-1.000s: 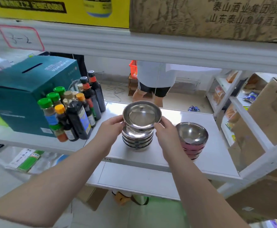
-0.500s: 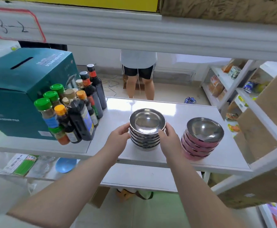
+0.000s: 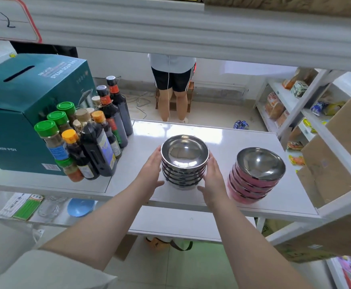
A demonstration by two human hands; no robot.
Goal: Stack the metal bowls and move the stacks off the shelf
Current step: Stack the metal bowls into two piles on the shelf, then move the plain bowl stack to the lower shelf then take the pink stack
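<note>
1. At the shelf's (image 3: 228, 140) left end I see a teal box (image 3: 20, 113) marked "STEAM SOUP POT", standing back from the front edge.
2. Just right of the box, a cluster of sauce and spice bottles (image 3: 91, 138) stands upright, green and orange caps toward the front edge, dark tall bottles toward the back.
3. My left hand (image 3: 152, 170) lies flat against the left side of the silver bowl stack (image 3: 184, 161), fingers spread and pointing toward the shelf's back edge.
4. That stack of plain metal bowls sits on the shelf near the middle of its front edge, top bowl open upward.
5. My right hand (image 3: 212, 180) presses the stack's right side; the two hands are apart, clamped on the stack between them.
6. Toward the shelf's right end, apart from my right hand, a second stack, the pink-sided bowl stack (image 3: 255, 176), rests near the front edge, untouched.
7. At the far right, cardboard boxes (image 3: 335, 161) lean by the shelf's corner.
</note>
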